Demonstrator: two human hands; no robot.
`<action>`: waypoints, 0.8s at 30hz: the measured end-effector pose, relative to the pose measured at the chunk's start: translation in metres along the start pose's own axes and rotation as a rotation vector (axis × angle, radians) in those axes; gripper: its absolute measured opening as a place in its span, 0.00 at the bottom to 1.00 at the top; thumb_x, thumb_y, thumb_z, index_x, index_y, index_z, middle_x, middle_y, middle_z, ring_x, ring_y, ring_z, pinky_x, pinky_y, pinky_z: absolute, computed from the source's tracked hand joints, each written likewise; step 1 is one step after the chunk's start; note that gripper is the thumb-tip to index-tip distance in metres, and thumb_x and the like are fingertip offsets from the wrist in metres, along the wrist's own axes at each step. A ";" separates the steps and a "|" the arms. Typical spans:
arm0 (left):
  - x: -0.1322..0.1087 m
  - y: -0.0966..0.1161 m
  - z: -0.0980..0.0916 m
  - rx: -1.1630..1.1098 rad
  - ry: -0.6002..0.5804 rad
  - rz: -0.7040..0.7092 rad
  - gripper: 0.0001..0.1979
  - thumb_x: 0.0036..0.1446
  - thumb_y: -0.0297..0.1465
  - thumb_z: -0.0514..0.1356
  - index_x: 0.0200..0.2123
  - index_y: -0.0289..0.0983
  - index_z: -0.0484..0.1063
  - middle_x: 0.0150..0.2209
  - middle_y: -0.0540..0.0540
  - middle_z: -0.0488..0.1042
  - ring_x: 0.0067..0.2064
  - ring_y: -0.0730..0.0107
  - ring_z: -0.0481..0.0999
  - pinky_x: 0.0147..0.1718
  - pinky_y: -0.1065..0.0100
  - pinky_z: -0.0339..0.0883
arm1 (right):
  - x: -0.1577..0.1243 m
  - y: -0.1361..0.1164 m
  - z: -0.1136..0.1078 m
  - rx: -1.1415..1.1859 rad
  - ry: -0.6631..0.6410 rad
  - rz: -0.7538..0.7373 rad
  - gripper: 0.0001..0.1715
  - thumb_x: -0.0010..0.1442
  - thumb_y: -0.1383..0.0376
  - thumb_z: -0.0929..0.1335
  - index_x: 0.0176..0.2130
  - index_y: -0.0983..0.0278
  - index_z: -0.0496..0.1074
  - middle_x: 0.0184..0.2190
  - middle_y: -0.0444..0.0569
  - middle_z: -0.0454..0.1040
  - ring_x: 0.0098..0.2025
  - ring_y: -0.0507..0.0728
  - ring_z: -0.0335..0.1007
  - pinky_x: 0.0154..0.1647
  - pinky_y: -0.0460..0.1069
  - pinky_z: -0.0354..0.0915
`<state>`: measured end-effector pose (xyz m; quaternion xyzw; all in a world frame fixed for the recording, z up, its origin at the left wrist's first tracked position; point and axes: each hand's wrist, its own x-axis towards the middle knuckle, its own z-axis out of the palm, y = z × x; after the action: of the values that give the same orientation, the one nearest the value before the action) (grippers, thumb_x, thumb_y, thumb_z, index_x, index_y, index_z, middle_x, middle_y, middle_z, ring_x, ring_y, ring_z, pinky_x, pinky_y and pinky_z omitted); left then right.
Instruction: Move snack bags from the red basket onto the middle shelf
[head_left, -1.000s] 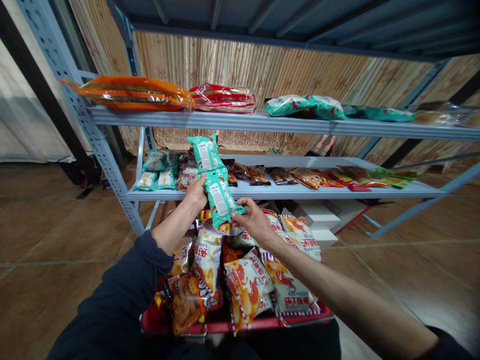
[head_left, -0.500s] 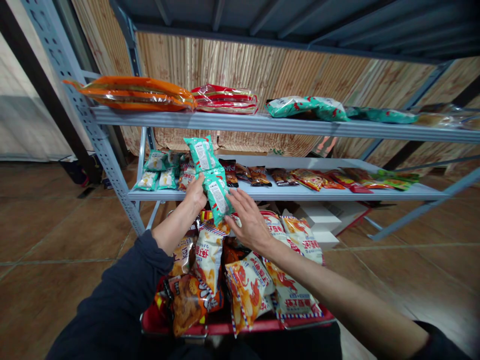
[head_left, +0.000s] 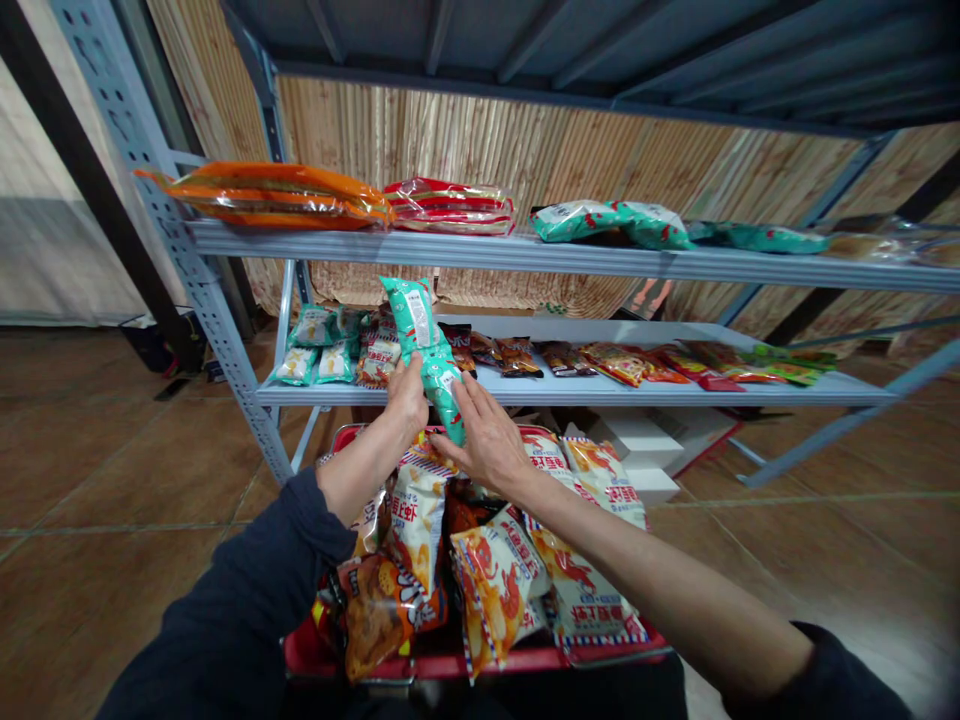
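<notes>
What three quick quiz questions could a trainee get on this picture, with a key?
1. True or false: both the left hand and the right hand touch the teal snack packets.

2. Multiple choice: where are the white boxes?
A) on the upper shelf
B) below the lower shelf
C) in the left hand

3. Fill in the blank: the basket full of snack bags has a rim coloured ____.

Key: 1. True. 2. B. 3. Red.
</notes>
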<state>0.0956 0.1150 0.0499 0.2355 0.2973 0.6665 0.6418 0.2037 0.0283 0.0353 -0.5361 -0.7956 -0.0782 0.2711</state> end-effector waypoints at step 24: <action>-0.002 0.009 0.005 -0.104 0.001 -0.170 0.05 0.47 0.23 0.56 0.21 0.34 0.66 0.19 0.52 0.70 0.21 0.79 0.68 0.24 0.76 0.60 | 0.032 0.021 -0.005 0.470 0.002 0.056 0.41 0.44 0.74 0.61 0.58 0.60 0.56 0.59 0.49 0.57 0.60 0.58 0.51 0.60 0.56 0.49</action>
<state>0.0933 0.1132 0.0600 0.1754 0.2818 0.6242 0.7072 0.2151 0.0604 0.0526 -0.4802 -0.7764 0.1164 0.3912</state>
